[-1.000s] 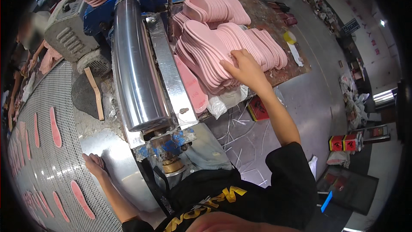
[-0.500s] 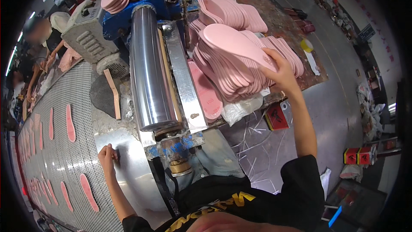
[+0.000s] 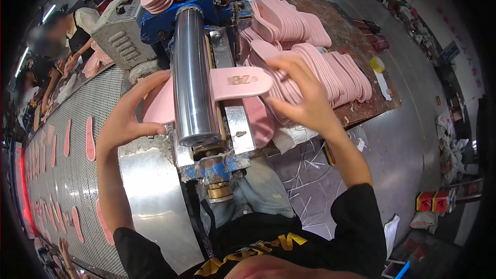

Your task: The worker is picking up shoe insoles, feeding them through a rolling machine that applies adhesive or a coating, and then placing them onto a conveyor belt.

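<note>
A pink insole [image 3: 237, 82] lies crosswise under the shiny steel roller [image 3: 192, 82], its printed heel end showing on the right and its other end on the left. My right hand [image 3: 305, 93] is open beside the heel end, thumb and fingers apart. Around the left end curves my left hand [image 3: 121, 113], also open, with fingers at the upper side and thumb below. Whether either hand touches the insole I cannot tell. Several stacked pink insoles [image 3: 325, 75] stand right of the roller, close to my right hand. One more insole [image 3: 258, 119] lies flat beside the metal plate.
On the left runs a mesh conveyor [image 3: 62, 175] with several pink insoles. A grey control box [image 3: 121, 36] and the blue machine frame [image 3: 152, 26], topped by more insoles, stand behind. Other people work at the far left. White strips [image 3: 305, 186] litter the floor.
My right hand has come left from the stack with an insole, which now sits under the roller. My left hand has risen and opened around its left end.
</note>
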### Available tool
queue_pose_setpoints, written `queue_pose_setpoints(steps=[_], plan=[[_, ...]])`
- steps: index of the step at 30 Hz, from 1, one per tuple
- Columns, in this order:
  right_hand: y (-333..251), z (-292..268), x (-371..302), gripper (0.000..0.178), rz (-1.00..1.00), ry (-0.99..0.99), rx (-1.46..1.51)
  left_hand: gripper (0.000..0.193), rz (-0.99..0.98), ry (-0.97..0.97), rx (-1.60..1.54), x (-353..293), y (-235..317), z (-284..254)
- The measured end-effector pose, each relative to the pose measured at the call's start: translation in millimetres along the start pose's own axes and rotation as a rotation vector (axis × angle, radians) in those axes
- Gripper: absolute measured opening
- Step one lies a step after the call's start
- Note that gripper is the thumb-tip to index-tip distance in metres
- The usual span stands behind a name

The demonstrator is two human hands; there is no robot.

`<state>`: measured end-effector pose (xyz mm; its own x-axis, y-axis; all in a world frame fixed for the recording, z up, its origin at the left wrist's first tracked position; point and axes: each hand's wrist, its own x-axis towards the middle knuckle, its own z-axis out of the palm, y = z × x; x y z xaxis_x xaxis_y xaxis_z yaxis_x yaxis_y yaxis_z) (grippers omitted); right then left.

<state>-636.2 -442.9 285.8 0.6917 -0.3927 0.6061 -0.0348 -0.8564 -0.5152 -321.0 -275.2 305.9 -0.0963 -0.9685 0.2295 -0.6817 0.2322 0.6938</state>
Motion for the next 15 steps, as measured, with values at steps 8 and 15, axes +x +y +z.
queue_pose_setpoints(steps=[8,15], plan=[[6,44,-126,0.013,0.374,-0.545,0.415,0.087,-0.063,0.108,0.349,-47,-21,-7],[38,129,-198,0.028,0.955,-1.013,0.646,0.096,-0.549,0.319,-0.588,-160,-109,54]])
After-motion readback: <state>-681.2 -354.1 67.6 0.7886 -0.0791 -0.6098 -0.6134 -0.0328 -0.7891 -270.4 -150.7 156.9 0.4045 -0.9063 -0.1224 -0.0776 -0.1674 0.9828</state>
